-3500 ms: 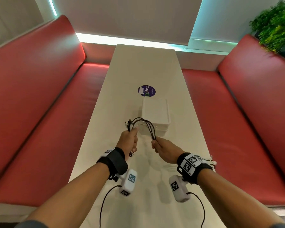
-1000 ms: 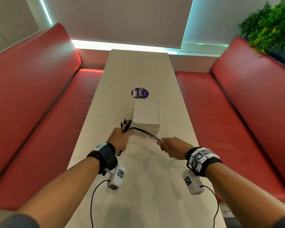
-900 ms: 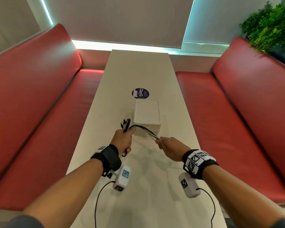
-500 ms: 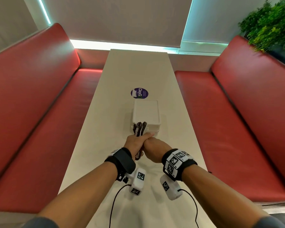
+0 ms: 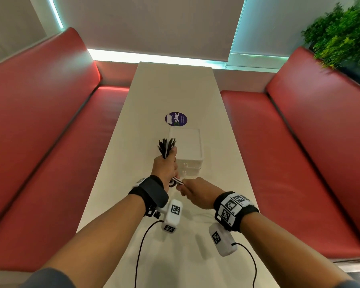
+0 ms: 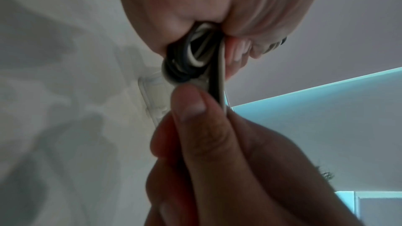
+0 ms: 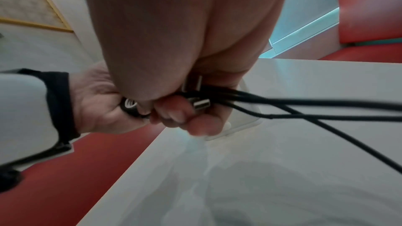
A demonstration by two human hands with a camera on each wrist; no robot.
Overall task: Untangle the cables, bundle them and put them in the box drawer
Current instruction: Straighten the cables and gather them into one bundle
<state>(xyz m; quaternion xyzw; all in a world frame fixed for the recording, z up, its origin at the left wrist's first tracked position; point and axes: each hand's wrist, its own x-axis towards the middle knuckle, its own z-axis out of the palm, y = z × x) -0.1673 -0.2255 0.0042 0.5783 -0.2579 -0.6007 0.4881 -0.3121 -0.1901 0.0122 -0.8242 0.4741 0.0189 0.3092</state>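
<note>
Cables [image 5: 166, 146] folded into a bundle, gripped in the fist of the left hand [image 5: 165, 167] above the table [image 5: 175, 88], ends fanning out on top. Lower loops pinched by the right hand [image 5: 197, 192], a strand between thumb and finger. Just beyond, box [image 5: 185, 142] closed on the table.

Purple round sticker [image 5: 176, 119] on white table [image 5: 175, 84]: reads "ClayG"; smaller print illegible.
</note>
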